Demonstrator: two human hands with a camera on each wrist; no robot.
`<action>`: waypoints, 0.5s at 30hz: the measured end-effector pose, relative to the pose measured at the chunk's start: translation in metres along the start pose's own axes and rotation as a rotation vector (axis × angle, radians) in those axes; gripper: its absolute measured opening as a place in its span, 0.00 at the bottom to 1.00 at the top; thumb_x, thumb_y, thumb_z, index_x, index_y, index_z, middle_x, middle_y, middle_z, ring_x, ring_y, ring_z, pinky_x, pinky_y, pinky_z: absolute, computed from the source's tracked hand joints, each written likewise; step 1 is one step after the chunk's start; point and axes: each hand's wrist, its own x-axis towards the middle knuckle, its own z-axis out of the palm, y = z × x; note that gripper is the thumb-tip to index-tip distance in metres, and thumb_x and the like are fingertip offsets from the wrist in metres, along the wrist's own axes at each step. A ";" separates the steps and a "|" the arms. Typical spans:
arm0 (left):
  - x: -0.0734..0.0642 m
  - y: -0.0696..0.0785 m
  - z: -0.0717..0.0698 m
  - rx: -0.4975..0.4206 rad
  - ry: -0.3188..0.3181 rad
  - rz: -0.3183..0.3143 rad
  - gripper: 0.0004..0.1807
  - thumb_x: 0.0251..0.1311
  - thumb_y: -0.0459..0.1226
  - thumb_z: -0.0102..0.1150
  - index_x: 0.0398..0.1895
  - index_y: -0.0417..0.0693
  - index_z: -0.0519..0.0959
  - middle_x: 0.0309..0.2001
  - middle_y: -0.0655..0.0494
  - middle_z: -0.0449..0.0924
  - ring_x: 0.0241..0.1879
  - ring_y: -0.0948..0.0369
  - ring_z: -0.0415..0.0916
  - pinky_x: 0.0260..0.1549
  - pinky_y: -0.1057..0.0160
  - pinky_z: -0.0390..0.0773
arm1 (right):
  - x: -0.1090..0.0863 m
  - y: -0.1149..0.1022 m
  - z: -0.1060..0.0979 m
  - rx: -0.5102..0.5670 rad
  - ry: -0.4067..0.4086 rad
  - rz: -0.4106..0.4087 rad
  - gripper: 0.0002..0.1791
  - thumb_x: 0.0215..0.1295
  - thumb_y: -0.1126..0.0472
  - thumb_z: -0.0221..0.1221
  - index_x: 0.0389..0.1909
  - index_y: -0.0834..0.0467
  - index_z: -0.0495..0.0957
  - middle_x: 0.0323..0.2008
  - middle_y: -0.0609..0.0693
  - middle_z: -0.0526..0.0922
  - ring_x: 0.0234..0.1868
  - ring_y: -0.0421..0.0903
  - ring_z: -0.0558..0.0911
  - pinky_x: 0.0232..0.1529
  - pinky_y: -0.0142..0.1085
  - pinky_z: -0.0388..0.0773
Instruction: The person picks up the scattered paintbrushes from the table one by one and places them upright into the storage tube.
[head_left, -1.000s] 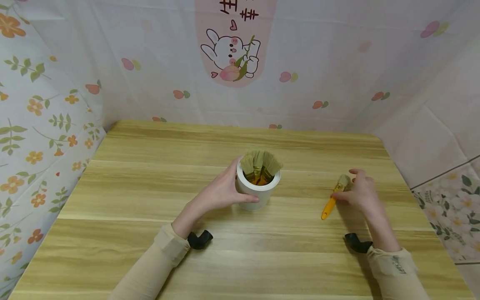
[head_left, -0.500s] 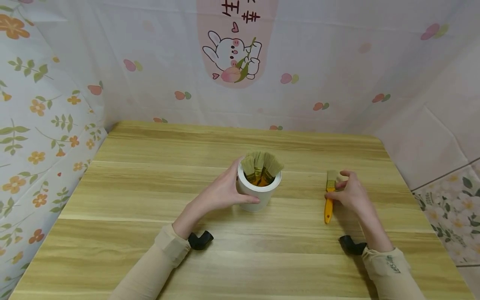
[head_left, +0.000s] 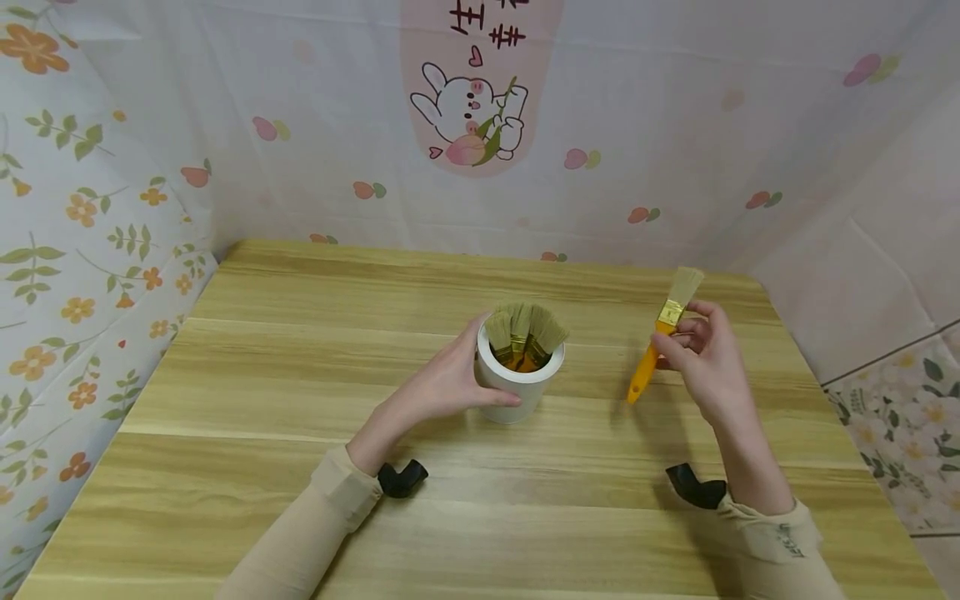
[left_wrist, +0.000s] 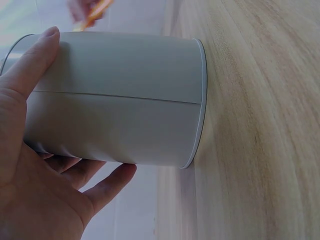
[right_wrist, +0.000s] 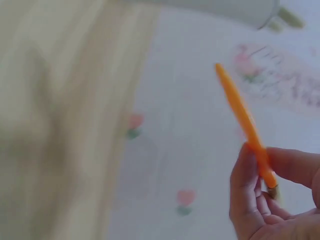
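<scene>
A pale grey-white cylindrical canister [head_left: 517,396] stands upright on the wooden table, several paintbrushes [head_left: 517,329] in it with bristles up. My left hand [head_left: 446,379] grips its side, thumb across the front, the other fingers around the back; the left wrist view shows the canister [left_wrist: 115,100] within that hand [left_wrist: 45,185]. To the right, my right hand [head_left: 708,362] pinches a paintbrush [head_left: 648,367] by its orange handle, bristles up and handle end slanting down to the left. In the right wrist view the orange handle [right_wrist: 242,115] sits between thumb and fingers [right_wrist: 245,190].
The wooden table [head_left: 262,375] backs onto a white printed cloth [head_left: 315,125] with a rabbit drawing. A flowered cloth [head_left: 90,292] hangs at the left. Black curved pieces [head_left: 401,479] are at both sleeve cuffs.
My right hand has taken the loose paintbrush up off the table, and its bristles now point up and away. The left hand and the canister have stayed in place.
</scene>
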 end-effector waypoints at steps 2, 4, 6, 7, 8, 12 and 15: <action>0.000 0.000 0.000 -0.002 -0.002 -0.003 0.67 0.44 0.54 0.83 0.82 0.64 0.45 0.72 0.58 0.64 0.71 0.55 0.67 0.69 0.43 0.71 | -0.002 -0.015 0.007 0.099 0.025 -0.070 0.32 0.71 0.68 0.62 0.70 0.57 0.58 0.43 0.43 0.78 0.37 0.36 0.80 0.34 0.29 0.86; 0.000 -0.001 0.000 -0.002 -0.004 -0.002 0.68 0.44 0.54 0.83 0.82 0.64 0.45 0.73 0.58 0.64 0.71 0.55 0.67 0.69 0.43 0.71 | -0.006 -0.030 0.014 0.190 0.052 -0.130 0.30 0.69 0.70 0.62 0.67 0.54 0.61 0.42 0.45 0.80 0.36 0.38 0.80 0.33 0.30 0.86; 0.000 -0.001 0.000 0.005 -0.005 -0.002 0.68 0.44 0.54 0.83 0.83 0.63 0.44 0.73 0.58 0.64 0.71 0.55 0.67 0.69 0.43 0.71 | -0.009 -0.045 0.021 0.287 0.081 -0.176 0.28 0.68 0.72 0.62 0.64 0.53 0.63 0.42 0.47 0.80 0.36 0.40 0.80 0.33 0.31 0.86; 0.000 -0.002 0.000 0.007 -0.007 0.002 0.68 0.44 0.54 0.83 0.83 0.63 0.44 0.73 0.58 0.64 0.72 0.55 0.67 0.69 0.44 0.71 | -0.012 -0.052 0.025 0.322 0.098 -0.199 0.28 0.68 0.73 0.62 0.64 0.54 0.65 0.41 0.48 0.81 0.35 0.40 0.81 0.33 0.31 0.86; 0.000 -0.002 0.001 0.009 -0.008 0.004 0.68 0.44 0.55 0.83 0.83 0.63 0.44 0.74 0.58 0.63 0.72 0.55 0.67 0.69 0.44 0.71 | -0.014 -0.058 0.028 0.353 0.115 -0.221 0.28 0.67 0.73 0.62 0.64 0.54 0.65 0.41 0.49 0.81 0.35 0.41 0.81 0.33 0.31 0.87; 0.000 -0.002 0.001 0.018 -0.007 0.011 0.68 0.44 0.55 0.82 0.83 0.62 0.44 0.74 0.58 0.63 0.72 0.55 0.67 0.69 0.44 0.70 | -0.020 -0.079 0.044 0.453 0.165 -0.329 0.27 0.67 0.75 0.62 0.63 0.58 0.67 0.40 0.52 0.82 0.36 0.44 0.83 0.34 0.33 0.87; 0.000 -0.002 0.000 0.017 -0.002 0.013 0.67 0.44 0.55 0.83 0.82 0.62 0.45 0.73 0.58 0.64 0.71 0.55 0.67 0.69 0.44 0.71 | -0.021 -0.088 0.056 0.472 0.171 -0.418 0.24 0.68 0.73 0.62 0.61 0.57 0.69 0.40 0.51 0.83 0.37 0.44 0.84 0.36 0.34 0.88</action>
